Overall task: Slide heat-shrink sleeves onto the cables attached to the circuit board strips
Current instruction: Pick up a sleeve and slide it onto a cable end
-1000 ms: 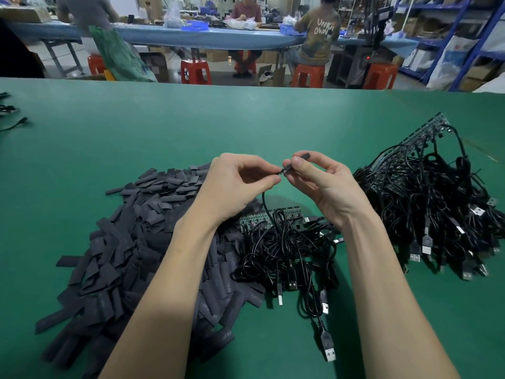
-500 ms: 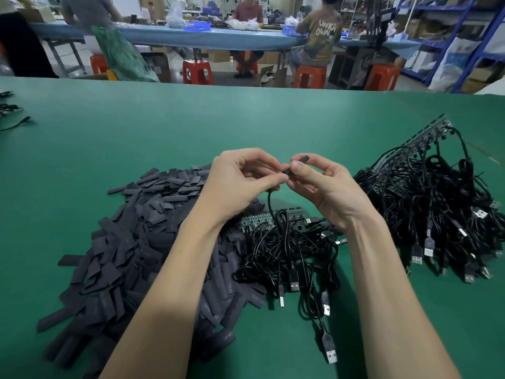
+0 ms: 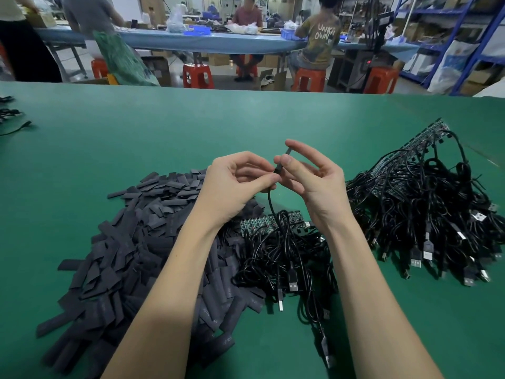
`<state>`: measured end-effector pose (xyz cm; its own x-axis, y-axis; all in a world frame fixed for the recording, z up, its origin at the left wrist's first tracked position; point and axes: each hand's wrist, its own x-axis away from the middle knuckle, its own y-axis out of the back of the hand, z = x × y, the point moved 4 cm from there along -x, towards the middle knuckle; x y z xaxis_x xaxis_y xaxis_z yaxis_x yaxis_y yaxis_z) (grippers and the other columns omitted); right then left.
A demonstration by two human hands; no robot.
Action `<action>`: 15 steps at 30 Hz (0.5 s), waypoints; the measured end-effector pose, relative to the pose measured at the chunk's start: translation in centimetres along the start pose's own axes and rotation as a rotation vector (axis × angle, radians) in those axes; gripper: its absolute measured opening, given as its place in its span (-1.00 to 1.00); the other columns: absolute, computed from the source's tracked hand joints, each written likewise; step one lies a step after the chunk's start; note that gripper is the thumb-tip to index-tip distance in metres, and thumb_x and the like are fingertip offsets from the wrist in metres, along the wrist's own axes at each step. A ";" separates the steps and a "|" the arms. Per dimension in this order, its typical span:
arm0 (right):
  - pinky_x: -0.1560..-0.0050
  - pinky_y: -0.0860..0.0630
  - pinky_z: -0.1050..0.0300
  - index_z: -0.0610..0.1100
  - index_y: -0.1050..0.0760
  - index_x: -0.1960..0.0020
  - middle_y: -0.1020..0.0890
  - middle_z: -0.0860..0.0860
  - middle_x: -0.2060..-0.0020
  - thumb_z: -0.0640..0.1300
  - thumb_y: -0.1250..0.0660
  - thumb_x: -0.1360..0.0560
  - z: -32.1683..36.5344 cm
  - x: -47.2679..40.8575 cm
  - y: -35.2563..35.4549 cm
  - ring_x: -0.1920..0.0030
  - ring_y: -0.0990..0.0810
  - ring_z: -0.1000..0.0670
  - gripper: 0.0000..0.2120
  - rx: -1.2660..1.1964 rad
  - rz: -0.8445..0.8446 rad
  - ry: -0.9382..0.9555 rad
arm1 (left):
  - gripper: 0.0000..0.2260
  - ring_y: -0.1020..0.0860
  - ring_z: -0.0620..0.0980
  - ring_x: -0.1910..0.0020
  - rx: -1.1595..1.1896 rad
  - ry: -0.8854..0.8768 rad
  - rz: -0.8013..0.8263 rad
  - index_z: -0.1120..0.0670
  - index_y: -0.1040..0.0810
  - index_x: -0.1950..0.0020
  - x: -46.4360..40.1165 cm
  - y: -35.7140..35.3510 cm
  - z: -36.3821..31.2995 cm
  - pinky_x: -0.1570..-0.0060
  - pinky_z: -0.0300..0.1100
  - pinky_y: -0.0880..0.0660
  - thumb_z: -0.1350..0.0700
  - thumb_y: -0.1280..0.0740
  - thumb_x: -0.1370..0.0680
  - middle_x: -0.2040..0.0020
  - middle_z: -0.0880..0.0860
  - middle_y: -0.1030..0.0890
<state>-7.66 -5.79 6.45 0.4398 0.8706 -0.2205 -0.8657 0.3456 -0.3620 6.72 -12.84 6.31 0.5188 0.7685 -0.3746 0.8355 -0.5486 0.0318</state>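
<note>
1. The green bench (image 3: pixel 136 149) in front of me carries everything and fills most of my view; past its far edge other people sit on red stools (image 3: pixel 197 75) at a long blue table (image 3: pixel 218 43).
2. A wide heap of flat dark heat-shrink sleeves (image 3: pixel 131 250) lies toward the bench's left side and runs down to the near edge, partly under my left forearm.
3. Toward the right edge sits a big tangle of black cables (image 3: pixel 426 214) fixed to circuit board strips (image 3: pixel 426 135), with the strips pointing at the far right corner and the USB plugs fanned toward the near side.
4. Between those two heaps, under my wrists, lies a smaller bundle of cables (image 3: pixel 287 258) on one green board strip (image 3: pixel 262 224); its plugs point toward the near edge and it touches the sleeve heap on its left.
5. My right hand (image 3: pixel 314 181) is raised above that bundle, thumb and forefinger pinching one sleeve (image 3: pixel 282 161) that stands nearly upright, while the other fingers are loosely spread.
6. My left hand (image 3: pixel 235 184) is curled, thumb and forefinger pinching the single cable (image 3: pixel 270 201) just below the sleeve's lower end; the cable drops from there into the bundle.
7. I cannot tell whether the cable's tip is already inside the sleeve.
</note>
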 end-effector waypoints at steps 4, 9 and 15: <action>0.05 -0.64 0.11 -0.09 -0.68 -0.11 -0.72 -0.22 0.10 -0.31 -0.49 -0.47 -0.1 0.1 0.0 0.08 -0.68 -0.10 -0.75 -0.001 -0.020 -0.002 | -0.87 -0.73 0.00 0.23 -0.005 0.010 -0.008 0.16 -0.66 0.07 0.0 -0.1 0.1 0.15 -0.29 -0.60 0.31 -0.55 -0.45 0.23 0.10 -0.74; 0.05 -0.65 0.11 -0.13 -0.68 -0.11 -0.72 -0.23 0.10 -0.33 -0.49 -0.47 -0.1 0.2 0.1 0.08 -0.68 -0.10 -0.75 0.017 -0.013 -0.002 | -0.86 -0.73 0.03 0.23 0.002 0.027 -0.011 0.16 -0.65 0.08 0.2 -0.1 0.2 0.16 -0.28 -0.60 0.32 -0.55 -0.45 0.24 0.12 -0.73; 0.03 -0.64 0.11 -0.13 -0.67 -0.14 -0.73 -0.23 0.07 -0.30 -0.50 -0.47 -0.1 0.3 0.1 0.07 -0.70 -0.08 -0.74 0.045 0.011 0.014 | -0.86 -0.73 0.04 0.23 0.018 0.034 -0.005 0.13 -0.65 0.10 0.2 -0.1 0.1 0.16 -0.26 -0.61 0.30 -0.55 -0.44 0.25 0.13 -0.73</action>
<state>-7.55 -5.51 6.28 0.4330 0.8697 -0.2369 -0.8804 0.3517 -0.3181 6.70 -12.63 6.08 0.5209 0.7818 -0.3427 0.8349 -0.5502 0.0137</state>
